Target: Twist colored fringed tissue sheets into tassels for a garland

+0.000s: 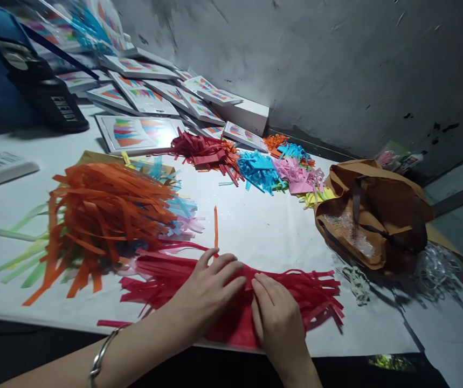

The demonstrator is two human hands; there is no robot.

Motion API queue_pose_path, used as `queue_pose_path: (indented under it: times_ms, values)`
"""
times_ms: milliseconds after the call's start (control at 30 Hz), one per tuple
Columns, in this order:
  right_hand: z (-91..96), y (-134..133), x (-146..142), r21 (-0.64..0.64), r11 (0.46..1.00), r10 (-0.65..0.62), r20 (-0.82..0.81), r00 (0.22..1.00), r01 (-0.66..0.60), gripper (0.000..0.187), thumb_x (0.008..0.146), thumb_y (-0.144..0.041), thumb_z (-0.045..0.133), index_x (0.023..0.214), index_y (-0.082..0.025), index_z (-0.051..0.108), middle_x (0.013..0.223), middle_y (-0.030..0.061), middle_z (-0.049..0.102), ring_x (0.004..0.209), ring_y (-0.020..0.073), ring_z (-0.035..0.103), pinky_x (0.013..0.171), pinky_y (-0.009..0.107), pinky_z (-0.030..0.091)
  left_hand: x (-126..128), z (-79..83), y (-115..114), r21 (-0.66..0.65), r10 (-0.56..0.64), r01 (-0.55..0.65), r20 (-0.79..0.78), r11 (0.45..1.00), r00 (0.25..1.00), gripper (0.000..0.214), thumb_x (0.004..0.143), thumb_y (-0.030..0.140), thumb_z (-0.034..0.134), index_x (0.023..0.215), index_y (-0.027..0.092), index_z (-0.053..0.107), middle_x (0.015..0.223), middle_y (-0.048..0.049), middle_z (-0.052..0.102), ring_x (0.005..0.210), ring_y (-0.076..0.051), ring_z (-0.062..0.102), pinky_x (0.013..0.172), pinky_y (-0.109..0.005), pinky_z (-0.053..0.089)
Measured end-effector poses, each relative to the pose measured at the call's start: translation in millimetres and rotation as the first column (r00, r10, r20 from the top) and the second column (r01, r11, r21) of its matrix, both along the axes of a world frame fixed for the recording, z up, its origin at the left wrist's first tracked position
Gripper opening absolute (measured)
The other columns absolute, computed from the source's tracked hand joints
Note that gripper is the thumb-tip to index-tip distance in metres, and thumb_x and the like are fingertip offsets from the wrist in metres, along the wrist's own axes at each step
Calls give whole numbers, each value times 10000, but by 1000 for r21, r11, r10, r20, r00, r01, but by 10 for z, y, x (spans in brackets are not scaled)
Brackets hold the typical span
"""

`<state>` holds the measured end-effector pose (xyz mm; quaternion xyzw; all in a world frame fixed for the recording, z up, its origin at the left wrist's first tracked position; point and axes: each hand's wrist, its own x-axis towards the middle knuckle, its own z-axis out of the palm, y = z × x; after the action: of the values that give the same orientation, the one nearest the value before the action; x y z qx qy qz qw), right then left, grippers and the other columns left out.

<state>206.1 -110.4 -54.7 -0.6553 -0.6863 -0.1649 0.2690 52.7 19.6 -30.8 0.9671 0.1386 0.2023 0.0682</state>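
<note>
A sheet of red tissue paper [235,328] with fringed ends lies across the front edge of the table. My left hand [213,283] rests on its middle, fingers spread over the paper, and a silver bangle circles that wrist. My right hand [277,318] is beside it, its fingers held together and curled onto the same sheet at the upper fold. The palm sides of both hands are hidden. Red fringe spreads out to the left and right of them. A loose orange paper strip [215,226] lies just beyond my left fingertips.
A heap of orange tissue fringe [110,210] covers other colours at left. Folded tissue bundles [259,170] line the back. Stacked printed boxes [142,97] lean along the wall, near a black bottle [51,91]. At right stands an open brown bag [377,215] with clear plastic [437,269].
</note>
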Motion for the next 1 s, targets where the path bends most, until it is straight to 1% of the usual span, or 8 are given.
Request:
queue_pose_path:
  times_ms: [67,200,333,500,667,867,933,1000]
  values:
    - [45,-17,-50,2,1000,22,32,999,-22,316,954,-82,476,1210,-95,661,1160,116,736,1073,240,692,967,394,576,-25,-86,-20,5,-21,21,57,1000,998,80,925,139,656,896,213,658,1028,-23,723,1064,-230,596,1085,-453,291]
    - [53,-88,-104,71,997,13,139,990,-23,299,947,-23,462,1131,-100,685,1060,111,744,1009,252,684,969,425,536,-101,-141,-13,-40,-80,85,105,996,991,59,933,163,668,938,222,668,949,-8,704,991,-218,574,1036,-425,299]
    - [-1,-197,-54,55,997,42,107,993,-48,287,992,-67,420,1096,-120,682,972,79,724,932,228,648,970,406,476,-211,-211,-7,-75,-142,146,66,986,988,90,891,194,737,914,243,665,852,24,691,861,-201,559,943,-405,296]
    - [-25,-167,15,-110,993,-54,-75,996,45,251,1017,-117,398,900,-208,601,885,22,655,832,193,585,871,382,414,-251,-231,-48,-115,69,-68,3,991,998,98,830,151,729,821,225,666,842,0,699,839,-228,560,840,-426,290]
    - [-54,80,47,-283,921,-262,60,963,268,242,959,-144,544,736,-235,510,719,-15,608,700,214,555,700,362,330,-101,-40,-68,17,300,-303,-218,953,929,223,923,137,557,756,176,699,841,-90,686,846,-293,572,803,-477,330]
    - [67,143,34,-259,883,-371,122,921,390,169,931,-130,595,788,-215,564,762,36,638,747,253,574,710,389,312,26,50,-12,-28,318,-355,-381,935,868,237,947,179,559,816,151,755,917,-125,697,921,-327,608,796,-491,376]
    - [129,93,5,-171,934,-297,116,948,314,103,957,-121,544,928,-194,610,921,70,673,894,268,593,758,402,323,34,47,1,-45,315,-358,-386,933,867,221,941,186,578,814,150,755,920,-126,699,931,-332,615,799,-494,387]
    - [153,52,-32,-111,985,-122,104,987,133,173,1001,-133,468,1059,-188,622,1050,73,691,1029,262,587,842,420,330,34,47,10,-50,305,-349,-382,936,872,220,939,183,578,805,151,750,918,-125,699,936,-339,620,803,-501,398]
